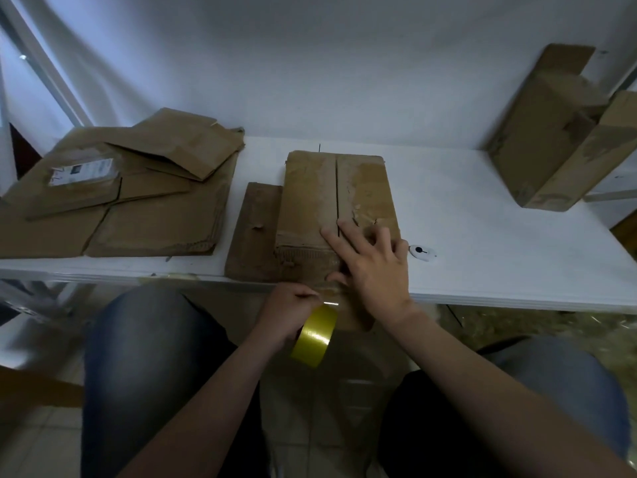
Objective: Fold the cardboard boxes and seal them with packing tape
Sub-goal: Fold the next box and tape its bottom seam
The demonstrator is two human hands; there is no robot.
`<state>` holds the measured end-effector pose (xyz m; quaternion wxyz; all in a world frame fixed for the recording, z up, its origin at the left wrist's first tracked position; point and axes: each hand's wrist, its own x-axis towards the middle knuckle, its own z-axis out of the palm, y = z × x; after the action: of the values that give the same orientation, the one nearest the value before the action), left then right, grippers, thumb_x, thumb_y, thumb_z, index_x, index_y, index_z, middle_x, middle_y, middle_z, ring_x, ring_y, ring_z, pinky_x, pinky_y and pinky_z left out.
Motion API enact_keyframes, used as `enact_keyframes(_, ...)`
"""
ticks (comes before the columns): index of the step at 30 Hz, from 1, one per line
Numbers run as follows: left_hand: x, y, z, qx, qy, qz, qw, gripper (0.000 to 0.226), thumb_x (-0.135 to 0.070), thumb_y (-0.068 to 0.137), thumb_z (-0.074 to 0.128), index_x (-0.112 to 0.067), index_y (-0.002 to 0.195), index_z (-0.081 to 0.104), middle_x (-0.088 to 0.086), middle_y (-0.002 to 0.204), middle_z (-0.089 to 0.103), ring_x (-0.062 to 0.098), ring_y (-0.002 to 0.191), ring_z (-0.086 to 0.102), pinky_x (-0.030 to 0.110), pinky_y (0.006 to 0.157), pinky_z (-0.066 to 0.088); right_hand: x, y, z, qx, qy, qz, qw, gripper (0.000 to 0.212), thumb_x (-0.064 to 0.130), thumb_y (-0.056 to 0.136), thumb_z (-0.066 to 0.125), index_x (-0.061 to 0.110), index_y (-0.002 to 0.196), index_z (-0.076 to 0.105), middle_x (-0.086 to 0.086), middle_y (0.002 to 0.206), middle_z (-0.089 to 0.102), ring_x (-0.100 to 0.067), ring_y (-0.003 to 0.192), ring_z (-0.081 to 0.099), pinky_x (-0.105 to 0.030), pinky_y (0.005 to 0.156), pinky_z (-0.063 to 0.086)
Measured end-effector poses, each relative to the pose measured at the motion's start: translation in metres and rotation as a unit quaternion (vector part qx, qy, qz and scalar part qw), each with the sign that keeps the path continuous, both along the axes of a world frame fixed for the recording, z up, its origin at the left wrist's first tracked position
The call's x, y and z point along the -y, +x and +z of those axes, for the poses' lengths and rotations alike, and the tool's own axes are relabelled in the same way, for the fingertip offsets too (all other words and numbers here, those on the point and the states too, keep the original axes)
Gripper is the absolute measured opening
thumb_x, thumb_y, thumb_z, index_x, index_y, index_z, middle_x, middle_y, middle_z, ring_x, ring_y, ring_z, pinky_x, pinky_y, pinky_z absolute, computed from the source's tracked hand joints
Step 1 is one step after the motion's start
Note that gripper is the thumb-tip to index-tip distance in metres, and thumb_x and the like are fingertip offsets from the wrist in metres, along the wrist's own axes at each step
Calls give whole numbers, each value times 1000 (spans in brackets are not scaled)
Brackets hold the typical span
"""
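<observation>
Two hands attend the box (pixel 310 198), centre frame at the desk's (pixel 482 236) near edge. Its seam (pixel 337 188) runs straight up-frame, away from the person. The right hand (pixel 372 263) presses flat on the near end, fingers (pixel 332 238) straight, across the seam. The left hand (pixel 293 305) grips the tape roll (pixel 315 336) just below the desk edge, nearly in line with the seam; the tape likely must travel up-frame along it.

The tape roll (pixel 314 336) was glossy yellow. The box (pixel 336 198) was brown cardboard (with paler, scuffed patches), and the table (pixel 482 243) white.
</observation>
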<state>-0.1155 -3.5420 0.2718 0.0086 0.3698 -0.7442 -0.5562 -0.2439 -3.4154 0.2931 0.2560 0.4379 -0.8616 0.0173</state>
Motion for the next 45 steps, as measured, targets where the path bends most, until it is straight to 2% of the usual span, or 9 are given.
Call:
enact_keyframes(3, 3, 4, 8, -4, -10, 5, 1000, 8, -32, 85, 74, -33, 80, 79, -15, 77, 74, 13, 86, 70, 43, 84, 59, 2, -3, -1, -4, 9, 10, 1000, 93, 66, 72, 76, 30, 151, 42, 3, 151, 47, -30, 110, 41, -41, 78, 37)
enact_keyframes(7, 4, 10, 21, -7, -37, 7, 999, 9, -33, 86, 73, -29, 81, 80, -14, 76, 73, 13, 83, 69, 42, 80, 59, 5, -9, 9, -23, -11, 29, 999, 55, 68, 99, 41, 33, 138, 56, 13, 141, 55, -27, 107, 44, -39, 76, 30)
enact_keyframes(11, -1, 15, 37, -32, 36, 55, 997, 9, -32, 89, 74, -25, 88, 79, 0, 86, 74, 24, 87, 71, 41, 73, 61, 2, -7, 15, 7, 4, 31, 999, 50, 63, 100, 41, 35, 141, 50, 12, 147, 50, -28, 115, 41, -41, 80, 31)
enact_keyframes(15, -10, 26, 61, -87, 136, 105, 981, 13, -32, 94, 69, -24, 99, 77, 9, 106, 70, 31, 92, 71, 41, 68, 62, -16, 20, 38, 149, -113, 17, 982, 57, 70, 97, 40, 33, 137, 54, 8, 132, 60, -22, 112, 42, -39, 84, 37)
enact_keyframes(19, -24, 33, 87, -151, 189, 118, 963, 19, -34, 96, 66, -22, 107, 76, 10, 101, 77, 29, 92, 74, 43, 76, 62, -33, 63, 58, 392, -148, 36, 907, 72, 83, 75, 56, 36, 128, 43, 13, 108, 60, -9, 98, 54, -31, 83, 49)
enact_keyframes(23, -33, 33, 110, -180, 206, 111, 955, 15, -31, 96, 66, -22, 101, 77, 6, 99, 78, 25, 92, 74, 38, 73, 61, -36, 71, 63, 480, -195, 52, 853, 66, 57, 76, 81, 41, 117, 32, 12, 109, 61, -10, 95, 63, -39, 80, 59)
enact_keyframes(31, -34, 38, 121, -174, 48, 104, 978, 12, -36, 92, 69, -34, 102, 75, -5, 111, 70, 18, 108, 63, 46, 96, 54, -48, 48, 92, 380, -158, 151, 899, 42, 45, 83, 76, 45, 113, 46, 23, 114, 56, -5, 99, 54, -37, 80, 55)
enact_keyframes(38, -27, 29, 143, -168, -36, 26, 985, 2, -38, 92, 70, -38, 94, 69, -14, 105, 66, 8, 103, 60, 31, 84, 51, -54, 33, 118, 319, -133, 200, 917, 38, 36, 83, 76, 42, 112, 52, 20, 110, 61, -4, 89, 52, -31, 71, 49)
enact_keyframes(45, -21, 22, 154, -161, -73, 31, 984, 23, -43, 89, 72, -30, 108, 70, -16, 105, 64, 4, 98, 59, 26, 75, 48, -59, 29, 137, 269, -67, 225, 934, 39, 31, 88, 74, 38, 119, 52, 19, 119, 58, 0, 91, 47, -21, 71, 44)
